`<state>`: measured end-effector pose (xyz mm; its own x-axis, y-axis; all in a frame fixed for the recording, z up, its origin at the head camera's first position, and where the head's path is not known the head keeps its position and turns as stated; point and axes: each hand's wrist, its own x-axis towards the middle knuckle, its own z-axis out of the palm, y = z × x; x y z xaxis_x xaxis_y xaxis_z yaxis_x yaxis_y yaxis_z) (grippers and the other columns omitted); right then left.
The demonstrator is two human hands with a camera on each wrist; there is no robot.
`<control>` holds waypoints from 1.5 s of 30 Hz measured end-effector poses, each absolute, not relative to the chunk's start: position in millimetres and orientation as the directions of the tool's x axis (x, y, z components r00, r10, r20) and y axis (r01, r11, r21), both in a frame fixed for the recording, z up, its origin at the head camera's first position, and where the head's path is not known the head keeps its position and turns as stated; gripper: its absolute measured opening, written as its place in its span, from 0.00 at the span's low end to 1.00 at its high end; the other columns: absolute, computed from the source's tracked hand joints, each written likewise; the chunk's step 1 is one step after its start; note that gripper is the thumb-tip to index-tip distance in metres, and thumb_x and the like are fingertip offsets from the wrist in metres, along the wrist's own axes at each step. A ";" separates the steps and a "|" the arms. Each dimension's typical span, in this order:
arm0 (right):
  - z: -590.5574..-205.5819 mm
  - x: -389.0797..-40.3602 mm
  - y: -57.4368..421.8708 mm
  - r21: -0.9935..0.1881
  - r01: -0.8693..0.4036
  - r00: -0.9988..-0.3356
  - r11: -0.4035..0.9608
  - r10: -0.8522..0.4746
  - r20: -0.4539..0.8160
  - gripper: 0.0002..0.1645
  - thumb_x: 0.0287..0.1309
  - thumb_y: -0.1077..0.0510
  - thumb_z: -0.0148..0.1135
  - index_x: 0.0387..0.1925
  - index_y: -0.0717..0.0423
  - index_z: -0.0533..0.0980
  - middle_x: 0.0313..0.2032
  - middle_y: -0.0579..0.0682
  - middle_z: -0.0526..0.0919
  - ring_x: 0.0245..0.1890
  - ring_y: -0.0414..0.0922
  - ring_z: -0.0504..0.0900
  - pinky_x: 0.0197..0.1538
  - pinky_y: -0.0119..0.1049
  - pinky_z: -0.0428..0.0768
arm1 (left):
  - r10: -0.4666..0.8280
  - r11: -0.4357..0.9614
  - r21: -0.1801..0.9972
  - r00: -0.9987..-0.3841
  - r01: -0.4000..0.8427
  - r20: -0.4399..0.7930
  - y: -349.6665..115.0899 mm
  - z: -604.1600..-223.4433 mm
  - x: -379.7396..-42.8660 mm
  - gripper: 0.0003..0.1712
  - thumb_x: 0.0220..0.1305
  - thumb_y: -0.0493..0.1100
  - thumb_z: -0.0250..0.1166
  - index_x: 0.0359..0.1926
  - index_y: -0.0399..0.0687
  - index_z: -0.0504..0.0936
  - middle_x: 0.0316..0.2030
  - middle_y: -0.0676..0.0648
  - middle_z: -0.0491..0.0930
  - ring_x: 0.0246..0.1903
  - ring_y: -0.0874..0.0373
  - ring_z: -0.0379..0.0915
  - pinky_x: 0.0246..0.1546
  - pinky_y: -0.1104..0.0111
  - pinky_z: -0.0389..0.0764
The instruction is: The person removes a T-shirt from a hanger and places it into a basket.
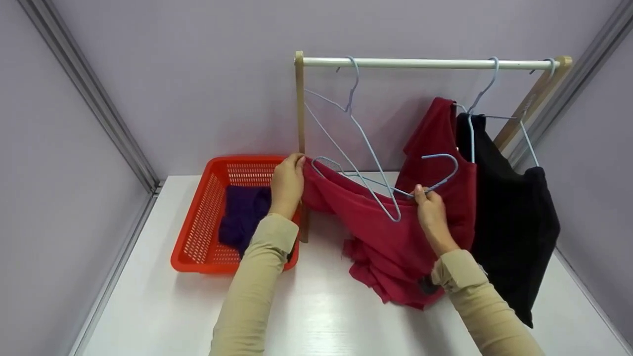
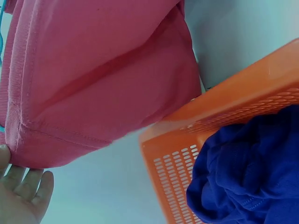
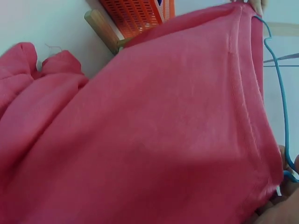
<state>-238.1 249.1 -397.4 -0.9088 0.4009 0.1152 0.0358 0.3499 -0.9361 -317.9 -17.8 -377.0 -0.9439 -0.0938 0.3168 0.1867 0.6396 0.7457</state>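
Observation:
A red garment [image 1: 376,227] is stretched between both hands, its lower part bunched over the white table. My left hand [image 1: 288,183] pinches the upper left corner, beside the rack's left post; the left wrist view shows the thumb on the cloth and the fingers [image 2: 43,189] behind it. With my right hand [image 1: 431,212] I pinch a light blue wire hanger [image 1: 456,167] just below its hook, together with the garment's edge. One hanger arm runs inside the garment's opening toward the left corner. In the right wrist view the blue wire [image 3: 283,98] follows the ribbed edge.
A clothes rack with a white rail [image 1: 420,63] stands behind. A bare hanger [image 1: 371,148] hangs from it, in front of the held garment. Farther right hang a dark red garment [image 1: 435,133] and a black garment [image 1: 514,222]. An orange basket [image 1: 190,242] at left holds purple cloth [image 1: 245,212].

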 end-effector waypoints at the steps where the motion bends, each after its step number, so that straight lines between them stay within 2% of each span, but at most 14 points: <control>1: -397.8 -238.2 250.5 -0.934 0.049 -0.912 0.354 0.397 0.103 0.22 0.72 0.53 0.41 0.34 0.68 0.73 0.25 0.39 0.76 0.32 0.30 0.68 0.47 0.28 0.65 | -0.097 0.638 0.748 -0.945 0.181 0.312 -18.4 -377.2 -317.9 0.16 0.70 0.47 0.52 0.49 0.46 0.81 0.47 0.43 0.84 0.49 0.47 0.79 0.50 0.55 0.77; 5: -399.9 -238.6 254.9 -0.919 0.085 -0.916 0.386 0.394 0.081 0.22 0.72 0.51 0.40 0.32 0.63 0.73 0.25 0.39 0.77 0.32 0.31 0.69 0.48 0.29 0.65 | -0.103 0.645 0.744 -0.945 0.175 0.311 -20.2 -378.8 -317.9 0.16 0.70 0.47 0.51 0.49 0.48 0.81 0.47 0.44 0.84 0.48 0.46 0.80 0.48 0.53 0.77; 10: -401.0 -238.8 256.7 -0.898 0.098 -0.903 0.429 0.417 0.101 0.22 0.72 0.51 0.40 0.27 0.62 0.71 0.23 0.41 0.69 0.31 0.37 0.67 0.43 0.29 0.64 | -0.098 0.659 0.729 -0.940 0.186 0.328 -21.6 -382.1 -317.5 0.16 0.70 0.47 0.51 0.49 0.47 0.81 0.46 0.44 0.84 0.48 0.47 0.80 0.47 0.54 0.78; 15: -400.4 -239.2 257.2 -0.896 0.105 -0.895 0.431 0.433 0.103 0.22 0.72 0.52 0.40 0.27 0.62 0.70 0.21 0.41 0.67 0.28 0.37 0.66 0.40 0.28 0.64 | -0.097 0.657 0.731 -0.941 0.184 0.324 -22.0 -385.3 -316.8 0.16 0.71 0.47 0.51 0.49 0.46 0.80 0.45 0.42 0.84 0.47 0.45 0.80 0.47 0.53 0.78; 22: -401.8 -240.4 257.8 -0.901 0.127 -0.905 0.414 0.420 0.066 0.21 0.70 0.53 0.44 0.21 0.56 0.70 0.19 0.40 0.65 0.27 0.38 0.66 0.38 0.28 0.65 | -0.099 0.642 0.741 -0.938 0.196 0.333 -22.3 -391.5 -316.2 0.16 0.70 0.44 0.52 0.48 0.41 0.81 0.44 0.40 0.84 0.47 0.44 0.80 0.49 0.53 0.77; 29: -402.4 -241.4 254.1 -0.892 0.153 -0.892 0.424 0.447 0.059 0.21 0.70 0.53 0.44 0.22 0.57 0.70 0.20 0.42 0.67 0.29 0.41 0.67 0.39 0.30 0.65 | -0.105 0.652 0.739 -0.945 0.171 0.311 -20.3 -394.6 -315.4 0.15 0.70 0.44 0.52 0.47 0.42 0.81 0.44 0.40 0.84 0.47 0.44 0.80 0.48 0.53 0.78; 33: -402.1 -243.1 251.5 -0.901 0.153 -0.887 0.406 0.459 0.057 0.20 0.71 0.53 0.43 0.26 0.60 0.69 0.22 0.44 0.66 0.31 0.42 0.66 0.41 0.31 0.65 | -0.106 0.660 0.733 -0.944 0.169 0.313 -19.0 -396.3 -314.4 0.15 0.70 0.45 0.52 0.46 0.42 0.81 0.43 0.40 0.84 0.46 0.43 0.80 0.46 0.52 0.78; 38: -401.8 -244.5 248.7 -0.916 0.139 -0.880 0.376 0.471 0.060 0.20 0.72 0.53 0.41 0.29 0.63 0.69 0.21 0.42 0.64 0.30 0.40 0.64 0.40 0.29 0.63 | -0.105 0.673 0.722 -0.947 0.158 0.305 -18.2 -399.0 -311.8 0.14 0.70 0.45 0.52 0.46 0.42 0.80 0.42 0.38 0.84 0.45 0.42 0.80 0.44 0.51 0.78; 45: -402.0 -248.2 245.3 -0.950 0.124 -0.854 0.288 0.518 0.046 0.19 0.72 0.52 0.40 0.25 0.57 0.64 0.22 0.42 0.62 0.29 0.39 0.62 0.39 0.29 0.61 | -0.064 0.691 0.706 -0.959 0.156 0.274 -12.2 -401.5 -308.9 0.15 0.72 0.44 0.48 0.47 0.38 0.75 0.41 0.35 0.84 0.44 0.40 0.80 0.45 0.51 0.78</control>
<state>-248.2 245.3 -402.0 -0.8539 0.5184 0.0457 0.1240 0.2879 -0.9496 -308.9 -12.2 -401.5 -0.9595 -0.0641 0.2744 0.1556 0.6913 0.7056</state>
